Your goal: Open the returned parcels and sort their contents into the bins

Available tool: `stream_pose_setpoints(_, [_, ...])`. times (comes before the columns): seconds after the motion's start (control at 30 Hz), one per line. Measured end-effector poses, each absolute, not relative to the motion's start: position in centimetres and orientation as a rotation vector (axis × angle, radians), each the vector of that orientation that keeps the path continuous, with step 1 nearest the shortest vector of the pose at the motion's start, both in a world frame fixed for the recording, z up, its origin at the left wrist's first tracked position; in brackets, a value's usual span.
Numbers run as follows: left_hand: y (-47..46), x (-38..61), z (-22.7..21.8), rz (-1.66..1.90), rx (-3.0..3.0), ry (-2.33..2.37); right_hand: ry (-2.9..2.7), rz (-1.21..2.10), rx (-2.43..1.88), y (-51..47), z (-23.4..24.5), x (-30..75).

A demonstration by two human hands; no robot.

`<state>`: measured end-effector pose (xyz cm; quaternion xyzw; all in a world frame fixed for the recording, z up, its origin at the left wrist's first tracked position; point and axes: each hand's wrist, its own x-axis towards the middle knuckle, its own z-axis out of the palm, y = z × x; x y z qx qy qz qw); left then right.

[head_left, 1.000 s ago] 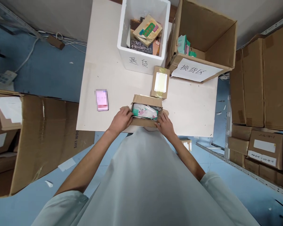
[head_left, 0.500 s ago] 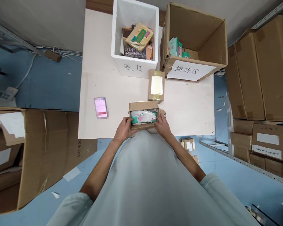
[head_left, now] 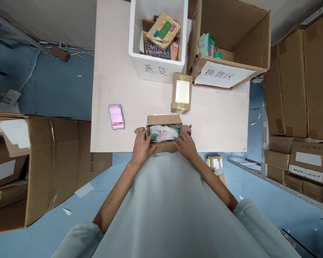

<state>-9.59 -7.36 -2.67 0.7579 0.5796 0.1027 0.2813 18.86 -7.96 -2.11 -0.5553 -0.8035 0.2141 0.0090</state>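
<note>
1. Opening looked done: the small brown carton [head_left: 164,119] was unsealed at the near edge of the counter [head_left: 218,122], around the centre of the frame, its flaps spread outward.
2. Its contents were not out: a crumpled white-and-green packet [head_left: 163,133] filled much of the inside. The taped parcel [head_left: 182,94] just beyond, above centre, appeared unopened.
3. The left hand [head_left: 141,147] had a narrow grip at the carton's left end, thumb by the near flap; the right hand [head_left: 186,146] gripped the right end likewise.
4. The carton looked plain, shallow and oblong, the packet glossy and loosely wrinkled.
</note>
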Motion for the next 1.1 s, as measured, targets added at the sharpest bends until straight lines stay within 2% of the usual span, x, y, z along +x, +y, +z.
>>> stream_pose_setpoints(0.1, [-5.8,-7.0,-2.7,0.203,2.008,1.54,-2.513,0.688,-1.808,-6.2,-1.8,16.7])
stream_pose_setpoints(0.33, [-2.4,-2.1,-5.0,-0.281,2.0,1.665,-2.55,0.863,-2.271,-2.1,-3.0,11.3])
stream_pose_setpoints(0.47, [-2.4,-1.5,-5.0,-0.329,2.022,1.601,-2.626,0.943,-2.191,-1.4,-3.4,11.4])
stream_pose_setpoints(0.87, [-1.5,-2.6,-5.7,0.004,1.943,1.484,-2.621,0.951,-2.016,-2.2,-4.1,12.1])
stream_pose_setpoints(1.0, [-1.5,-3.1,-4.0,0.149,1.904,1.497,-2.378,1.043,-2.029,-2.3,-2.7,12.3])
stream_pose_setpoints(1.1, [0.0,-3.8,-1.4,0.379,1.885,1.545,-2.138,0.934,-1.906,-1.1,-1.0,12.3])
